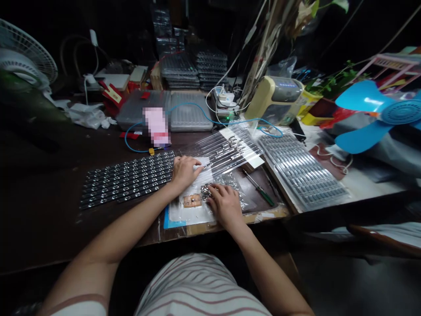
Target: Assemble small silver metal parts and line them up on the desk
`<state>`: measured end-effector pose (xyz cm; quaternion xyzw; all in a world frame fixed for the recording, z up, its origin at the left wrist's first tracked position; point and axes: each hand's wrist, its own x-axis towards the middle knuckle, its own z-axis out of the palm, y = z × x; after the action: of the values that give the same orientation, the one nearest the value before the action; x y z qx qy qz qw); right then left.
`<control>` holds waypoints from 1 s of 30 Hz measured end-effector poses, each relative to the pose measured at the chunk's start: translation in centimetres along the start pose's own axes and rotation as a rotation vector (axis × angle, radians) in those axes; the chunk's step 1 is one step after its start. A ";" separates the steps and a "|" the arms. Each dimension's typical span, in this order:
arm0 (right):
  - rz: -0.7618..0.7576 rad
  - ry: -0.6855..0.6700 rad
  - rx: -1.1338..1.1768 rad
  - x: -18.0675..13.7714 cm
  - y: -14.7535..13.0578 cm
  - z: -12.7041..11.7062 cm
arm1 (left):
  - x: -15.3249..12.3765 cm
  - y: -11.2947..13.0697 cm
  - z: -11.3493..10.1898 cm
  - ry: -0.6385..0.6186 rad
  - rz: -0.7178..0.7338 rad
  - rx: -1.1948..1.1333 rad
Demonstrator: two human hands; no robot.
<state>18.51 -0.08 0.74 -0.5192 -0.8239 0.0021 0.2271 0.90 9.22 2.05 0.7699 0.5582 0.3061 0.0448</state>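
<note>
My left hand [185, 172] is over the right end of a row of black strips [128, 180] with shiny metal fittings. Its thumb and fingers are closed together, and what they grip is too small to make out. My right hand [226, 204] has its curled fingertips in a heap of small shiny metal parts [206, 192], pinching something hidden there. A small orange-brown block [192, 201] lies left of the heap on a white sheet [176, 214]. Beyond my hands are clear plastic tubes [210, 149], some with dark metal pieces in them, crossed by a white strip [255, 158].
A green-handled screwdriver [265, 196] lies right of my right hand. Farther right is a tray of clear tubes [302, 171], with a blue-bladed fan [391, 112] behind. A blue cable [207, 115] loops across the back, near a pixelated phone-shaped object [156, 127] and a cream machine [274, 98].
</note>
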 end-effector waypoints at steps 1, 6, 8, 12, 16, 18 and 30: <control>0.001 -0.017 -0.026 -0.3 0.5 -0.3 | 0.4 0.1 0.5 -0.007 -0.001 -0.001; 0.033 -0.027 0.020 -1.3 1.3 0.2 | -0.4 -0.4 -0.5 -0.054 -0.087 -0.119; 0.040 0.012 0.067 -1.2 1.2 0.8 | -1.7 -0.8 -1.8 -0.097 -0.159 -0.278; 0.063 0.065 0.115 -0.4 0.9 1.6 | -5.4 -1.3 -4.0 -0.250 -0.280 -0.609; 0.083 0.109 0.147 0.1 0.5 1.6 | -8.6 -1.4 -4.5 -0.263 -0.325 -0.640; 0.099 0.127 0.180 0.1 0.4 1.6 | -9.5 -1.1 -4.2 -0.216 -0.303 -0.565; 0.100 0.175 0.391 0.0 1.0 1.8 | -10.3 0.5 -2.7 -0.108 -0.134 -0.367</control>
<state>18.71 0.84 -1.12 -0.5038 -0.7581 0.1283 0.3937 -2.06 -0.88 0.10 0.7252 0.5399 0.3573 0.2345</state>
